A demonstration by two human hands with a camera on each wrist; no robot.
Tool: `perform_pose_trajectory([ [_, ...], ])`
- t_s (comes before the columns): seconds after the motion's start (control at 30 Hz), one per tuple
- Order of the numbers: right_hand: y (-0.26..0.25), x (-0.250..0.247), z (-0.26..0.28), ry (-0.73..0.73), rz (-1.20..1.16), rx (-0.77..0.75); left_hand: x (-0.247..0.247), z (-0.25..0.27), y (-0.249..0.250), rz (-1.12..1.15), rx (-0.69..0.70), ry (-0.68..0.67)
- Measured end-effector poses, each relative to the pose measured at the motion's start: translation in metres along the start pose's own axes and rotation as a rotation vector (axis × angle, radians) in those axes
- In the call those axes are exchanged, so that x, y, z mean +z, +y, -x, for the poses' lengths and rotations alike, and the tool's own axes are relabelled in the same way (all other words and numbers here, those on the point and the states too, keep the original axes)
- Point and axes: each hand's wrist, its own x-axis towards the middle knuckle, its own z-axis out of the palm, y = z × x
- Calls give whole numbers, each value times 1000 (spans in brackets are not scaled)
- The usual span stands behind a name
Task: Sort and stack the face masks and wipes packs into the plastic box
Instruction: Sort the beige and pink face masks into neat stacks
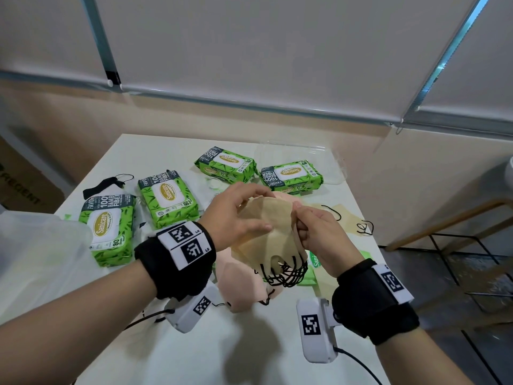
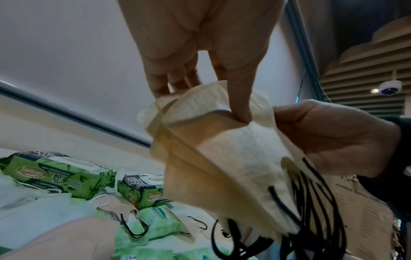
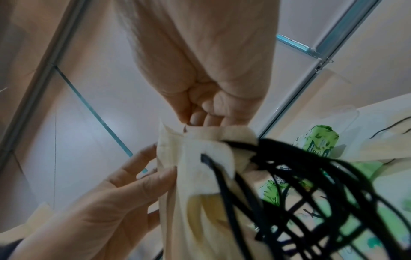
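The stack of tan face masks [image 1: 266,232] is hiding how many masks it holds; the layers and the tangled black ear loops [image 1: 286,269] are blurring together in both wrist views. The right hand [image 1: 319,232] is covering a wipes pack [image 1: 315,259] at the frame's centre. The frame's left edge is cutting off a translucent plastic box [image 1: 41,245].

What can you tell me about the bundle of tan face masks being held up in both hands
The bundle of tan face masks is several folded, soft fabric-like masks stacked together, beige to pale yellow, with creased edges. Their black ear loops hang down in a tangle at the lower end. It is lifted above the table, tilted. The left hand holds its far end, thumb pressed on top; the right hand pinches its right edge.
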Motion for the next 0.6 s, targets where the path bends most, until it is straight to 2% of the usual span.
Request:
perform_pose_trajectory([
  [0.17,0,-1,0,-21,46,-17,0,0,-6,2,-35,45],
  [0.3,-5,-3,2,-32,145,-71,-3,0,-5,-38,-36,-41],
  [0.43,-7,1,2,-21,170,-77,-3,-2,0,-123,21,-92],
  [0.5,-10,4,3,-7,107,-31,-2,-3,3,-104,35,-70],
  [0.6,-13,3,5,-131,-138,77,-1,-6,4,31,12,-51],
])
